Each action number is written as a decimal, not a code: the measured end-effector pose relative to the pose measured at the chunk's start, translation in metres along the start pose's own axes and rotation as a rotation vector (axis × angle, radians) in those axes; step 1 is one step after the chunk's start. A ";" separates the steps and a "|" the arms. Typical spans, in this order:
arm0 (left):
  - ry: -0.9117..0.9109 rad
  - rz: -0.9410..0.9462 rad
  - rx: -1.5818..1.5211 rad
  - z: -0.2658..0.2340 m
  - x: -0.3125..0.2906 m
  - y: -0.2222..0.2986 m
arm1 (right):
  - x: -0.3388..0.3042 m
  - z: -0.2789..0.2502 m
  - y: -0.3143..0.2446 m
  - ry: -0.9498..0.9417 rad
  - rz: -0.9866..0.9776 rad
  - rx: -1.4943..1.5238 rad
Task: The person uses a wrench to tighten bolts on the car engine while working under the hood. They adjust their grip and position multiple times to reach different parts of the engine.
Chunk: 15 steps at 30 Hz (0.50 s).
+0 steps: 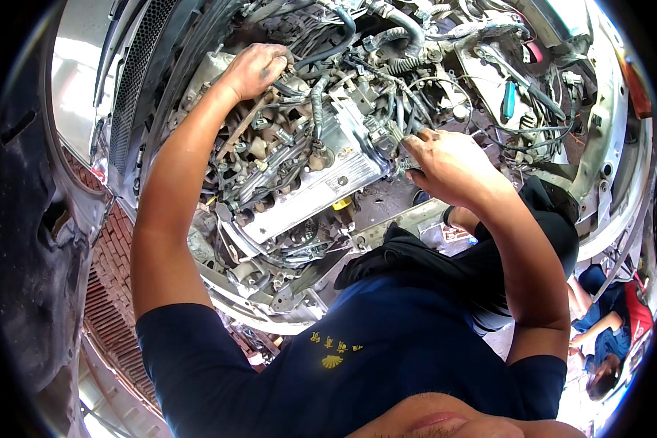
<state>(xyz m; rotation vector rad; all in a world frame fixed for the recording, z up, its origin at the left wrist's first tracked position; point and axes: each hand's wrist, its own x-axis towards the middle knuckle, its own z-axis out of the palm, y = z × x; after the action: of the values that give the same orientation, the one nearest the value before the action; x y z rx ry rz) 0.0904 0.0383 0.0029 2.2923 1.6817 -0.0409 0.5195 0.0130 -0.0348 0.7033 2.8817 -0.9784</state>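
A car engine [343, 135] lies below my hands, with a long silver cover on its near side. My left hand [259, 71] reaches to the engine's far left side. Its fingers are curled down among hoses and metal parts, and what they grip is hidden. My right hand [452, 164] is at the engine's right end, thumb and fingers bent together against small metal fittings [387, 139]. Whatever lies between those fingertips cannot be made out. A ribbed hose [317, 109] runs over the engine between the hands, and a thick dark hose [409, 33] bends beyond them.
A teal-handled tool [509, 101] lies among cables at the right of the engine bay. A yellow cap [342, 204] shows below the silver cover. The car's body edge [609, 146] curves along the right. Another person [606, 328] is at the lower right. A dark panel [22, 292] stands at the left.
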 end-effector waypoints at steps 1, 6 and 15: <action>-0.001 0.000 0.001 0.000 -0.001 0.000 | 0.000 0.000 -0.001 0.001 -0.001 0.001; 0.016 -0.048 -0.084 -0.008 0.002 0.020 | 0.000 -0.002 -0.001 -0.021 0.020 -0.002; 0.074 0.016 -0.110 -0.010 -0.002 0.021 | 0.002 0.000 -0.001 -0.027 0.015 -0.005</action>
<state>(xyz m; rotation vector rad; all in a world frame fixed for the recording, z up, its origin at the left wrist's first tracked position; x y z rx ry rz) 0.1076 0.0335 0.0171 2.2513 1.6570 0.1387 0.5170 0.0130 -0.0340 0.7050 2.8506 -0.9703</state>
